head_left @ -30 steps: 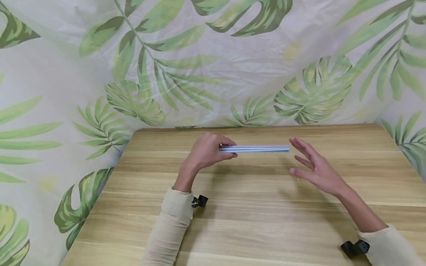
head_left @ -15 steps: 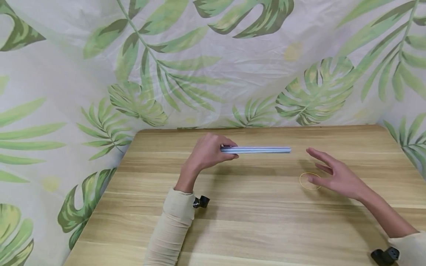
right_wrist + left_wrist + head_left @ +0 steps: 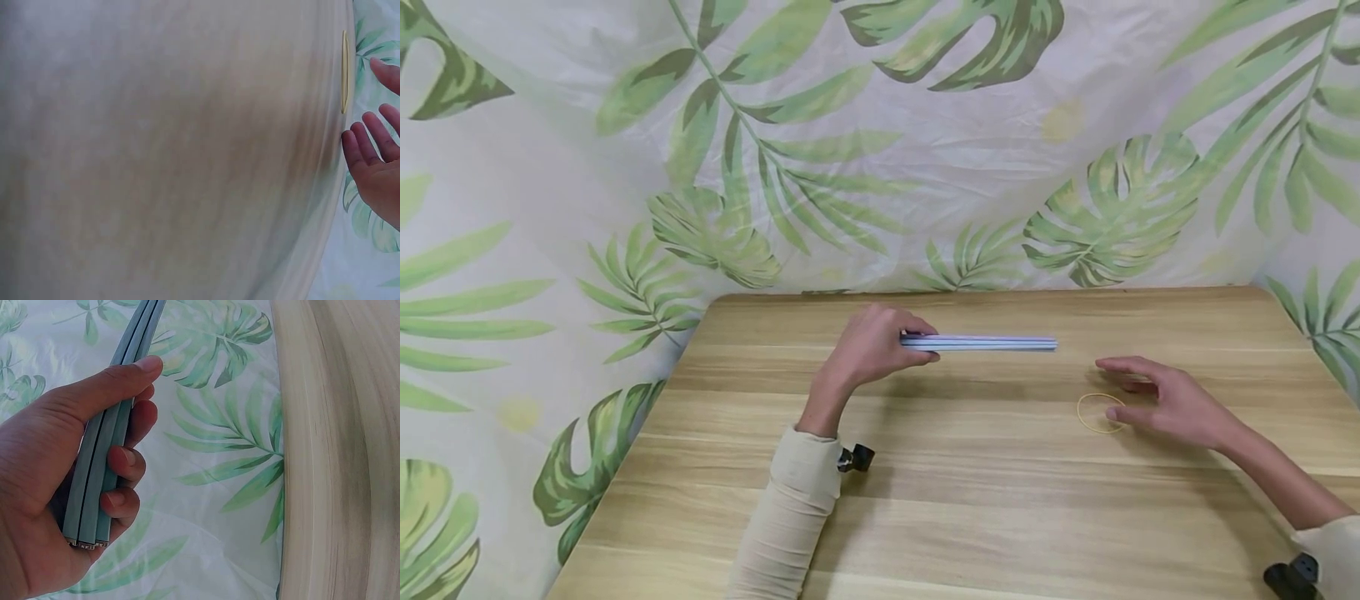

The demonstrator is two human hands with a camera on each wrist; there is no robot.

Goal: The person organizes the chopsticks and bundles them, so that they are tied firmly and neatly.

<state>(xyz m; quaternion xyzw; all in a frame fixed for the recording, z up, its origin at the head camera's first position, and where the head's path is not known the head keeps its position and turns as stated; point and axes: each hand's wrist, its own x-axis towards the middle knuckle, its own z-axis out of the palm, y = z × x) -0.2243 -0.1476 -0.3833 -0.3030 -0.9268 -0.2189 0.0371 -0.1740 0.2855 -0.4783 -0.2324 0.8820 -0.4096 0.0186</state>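
My left hand [image 3: 872, 346] grips one end of a bundle of long, slim blue-grey sticks [image 3: 992, 343], which points rightward above the table in the head view. In the left wrist view the sticks [image 3: 100, 462] lie side by side, with the thumb across them and the fingers curled round behind. My right hand [image 3: 1180, 404] is held over the table with fingers relaxed and nothing between them. A thin yellow rubber band [image 3: 1078, 412] lies on the tabletop, its loop partly overlapped by the right thumb. The band [image 3: 343, 72] shows edge-on near the fingertips in the right wrist view.
The wood-grain table [image 3: 940, 517] ends at a far edge against a leaf-print cloth [image 3: 850, 200]. A small black camera [image 3: 857, 458] sits at the left cuff, and another black camera [image 3: 1292, 577] at the right cuff.
My right hand has moved right, away from the free end of the sticks, then lowered toward the rubber band. The left hand keeps its grip almost unmoved.
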